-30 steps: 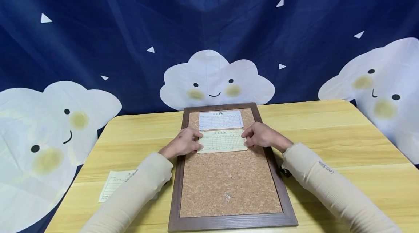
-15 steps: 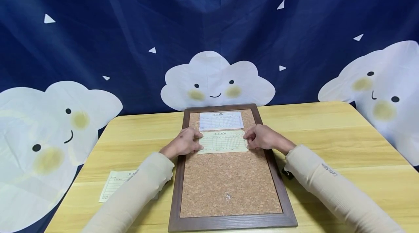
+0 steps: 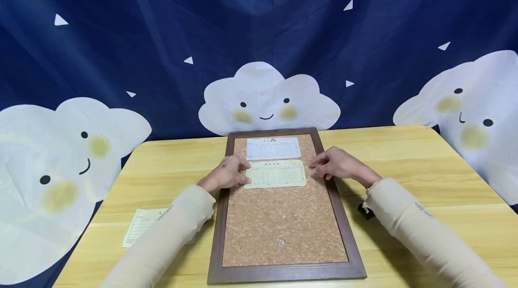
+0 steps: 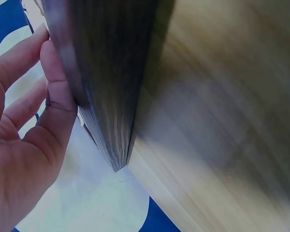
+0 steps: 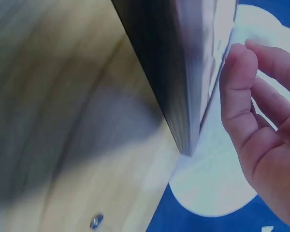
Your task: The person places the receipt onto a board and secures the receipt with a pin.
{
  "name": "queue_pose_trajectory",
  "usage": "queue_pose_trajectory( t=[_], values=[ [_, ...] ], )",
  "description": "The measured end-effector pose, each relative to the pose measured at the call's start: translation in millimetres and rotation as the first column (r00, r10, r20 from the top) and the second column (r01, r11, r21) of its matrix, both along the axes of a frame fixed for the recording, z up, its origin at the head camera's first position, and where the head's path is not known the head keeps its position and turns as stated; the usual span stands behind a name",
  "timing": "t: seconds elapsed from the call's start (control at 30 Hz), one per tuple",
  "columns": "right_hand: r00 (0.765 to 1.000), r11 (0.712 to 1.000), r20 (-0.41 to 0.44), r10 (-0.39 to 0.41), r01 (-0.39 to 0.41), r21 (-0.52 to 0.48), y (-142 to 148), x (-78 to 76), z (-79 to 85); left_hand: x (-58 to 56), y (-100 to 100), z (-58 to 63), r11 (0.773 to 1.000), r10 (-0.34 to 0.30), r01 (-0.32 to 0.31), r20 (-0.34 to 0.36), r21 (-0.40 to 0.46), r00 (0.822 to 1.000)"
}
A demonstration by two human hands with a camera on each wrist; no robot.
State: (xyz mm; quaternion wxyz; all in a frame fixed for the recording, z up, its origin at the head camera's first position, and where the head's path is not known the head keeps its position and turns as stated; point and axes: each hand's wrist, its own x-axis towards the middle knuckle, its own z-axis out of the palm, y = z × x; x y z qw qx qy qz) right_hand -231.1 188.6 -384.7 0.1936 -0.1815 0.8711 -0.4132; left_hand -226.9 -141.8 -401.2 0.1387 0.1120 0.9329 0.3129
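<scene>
A framed corkboard point(image 3: 279, 225) lies on the wooden table in the head view. On its upper part is a white printed slip point(image 3: 273, 148) with a pale yellow printed slip point(image 3: 275, 175) just below it. My left hand point(image 3: 227, 172) touches the yellow slip's left edge, thumb and finger set apart at its two corners. Just right of that slip, my right hand point(image 3: 339, 163) hovers over the frame with loosely bent fingers and holds nothing. In the right wrist view, the fingers of the right hand point(image 5: 268, 116) stand beside the frame's edge point(image 5: 179, 82).
More yellow slips point(image 3: 141, 225) lie on the table point(image 3: 178, 157) at the left, partly hidden by the left sleeve. A small shiny object point(image 5: 96, 221) is on the tabletop in the right wrist view. A blue cloud-print curtain point(image 3: 170, 18) hangs behind the table.
My right hand has let go of the yellow slip's right edge and moved right, away from it. My left hand has stayed at the left edge, and the slip lies nearly where it was.
</scene>
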Motion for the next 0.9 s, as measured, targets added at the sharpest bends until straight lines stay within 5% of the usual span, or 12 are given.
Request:
queue_pose_trajectory(
  t=[0.37, 0.9],
  values=[
    [0.999, 0.999, -0.019, -0.048, 0.048, 0.008, 30, 4.7, 14.3, -1.6, -1, -0.5, 0.998, 0.026, -0.029, 0.059, 0.054, 0.998],
    [0.996, 0.996, 0.001, -0.089, 0.089, 0.012, 54, 13.2, 11.7, -0.5, 0, -1.7, 0.998, 0.025, -0.028, 0.053, 0.061, 0.998]
  ],
)
